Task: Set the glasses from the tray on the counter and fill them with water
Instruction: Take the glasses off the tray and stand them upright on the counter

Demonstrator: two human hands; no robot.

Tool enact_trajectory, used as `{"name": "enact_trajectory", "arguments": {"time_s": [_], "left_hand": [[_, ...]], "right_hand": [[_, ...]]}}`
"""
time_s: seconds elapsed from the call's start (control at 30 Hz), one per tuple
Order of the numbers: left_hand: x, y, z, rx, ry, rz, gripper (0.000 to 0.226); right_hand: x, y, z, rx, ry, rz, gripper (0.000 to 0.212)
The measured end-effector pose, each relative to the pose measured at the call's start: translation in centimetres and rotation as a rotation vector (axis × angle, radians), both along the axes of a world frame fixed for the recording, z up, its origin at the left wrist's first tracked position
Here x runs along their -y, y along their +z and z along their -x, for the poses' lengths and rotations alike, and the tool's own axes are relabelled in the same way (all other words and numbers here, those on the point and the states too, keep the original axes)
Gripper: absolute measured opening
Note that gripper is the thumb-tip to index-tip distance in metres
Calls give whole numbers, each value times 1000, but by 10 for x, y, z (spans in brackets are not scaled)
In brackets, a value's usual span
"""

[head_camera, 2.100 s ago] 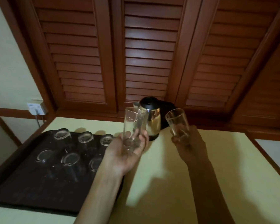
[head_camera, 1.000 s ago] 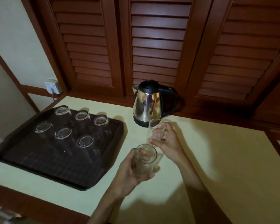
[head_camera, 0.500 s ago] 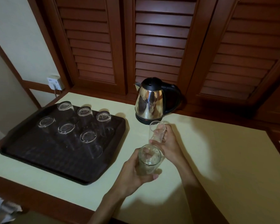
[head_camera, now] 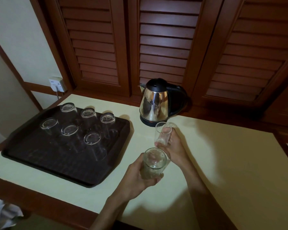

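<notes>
My left hand (head_camera: 136, 178) grips a clear glass (head_camera: 154, 162) upright, low over the pale counter (head_camera: 223, 163). My right hand (head_camera: 174, 146) holds a second clear glass (head_camera: 161, 132) just behind it, mouth up and tilted slightly. Both glasses look empty. A dark brown tray (head_camera: 45, 165) on the left of the counter carries several more glasses (head_camera: 91, 138) standing upside down. A steel kettle (head_camera: 154, 103) with a black lid and handle stands at the back of the counter, just beyond the right hand's glass.
Louvred wooden doors (head_camera: 165, 39) rise behind the counter. A wall socket (head_camera: 56, 83) sits at the back left. The counter has a wooden front edge (head_camera: 40, 203), and pale cloth (head_camera: 3, 214) shows at the bottom left corner.
Both hands came down from in front of the doors to just above the counter, still holding their glasses. In the last half second they barely moved.
</notes>
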State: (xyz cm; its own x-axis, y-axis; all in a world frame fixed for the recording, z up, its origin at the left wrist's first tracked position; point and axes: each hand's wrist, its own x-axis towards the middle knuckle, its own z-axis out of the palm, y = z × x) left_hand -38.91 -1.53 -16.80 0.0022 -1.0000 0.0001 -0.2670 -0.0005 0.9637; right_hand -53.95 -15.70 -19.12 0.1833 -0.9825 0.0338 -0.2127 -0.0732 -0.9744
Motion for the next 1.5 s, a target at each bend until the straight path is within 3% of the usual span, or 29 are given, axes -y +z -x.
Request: {"name": "enact_trajectory", "arguments": {"time_s": [0.1, 0.23, 0.33, 0.53, 0.73, 0.93, 1.27, 1.5], "left_hand": [[0, 0, -1, 14, -5, 11, 57], [0, 0, 0, 5, -18, -11, 54], [0, -1, -1, 26, -29, -15, 58], [-9, 24, -26, 92, -51, 69, 91], [-23, 98, -99, 198, -19, 268, 87], [-15, 144, -190, 410, 47, 461, 62], [34, 133, -308, 751, 291, 363, 50], [54, 106, -336, 822, 272, 114, 59]], "right_hand": [[-2, 3, 1, -12, 1, 4, 61], [-8, 19, 4, -41, -35, 82, 95], [-15, 45, 10, -41, -71, 157, 87], [-35, 106, 4, -105, -121, 308, 90], [-57, 146, -61, -157, -99, 451, 75], [-59, 166, -149, -271, -28, 414, 78], [-19, 168, -304, -606, 133, 488, 66], [13, 143, -370, -811, 300, 325, 61]]}}
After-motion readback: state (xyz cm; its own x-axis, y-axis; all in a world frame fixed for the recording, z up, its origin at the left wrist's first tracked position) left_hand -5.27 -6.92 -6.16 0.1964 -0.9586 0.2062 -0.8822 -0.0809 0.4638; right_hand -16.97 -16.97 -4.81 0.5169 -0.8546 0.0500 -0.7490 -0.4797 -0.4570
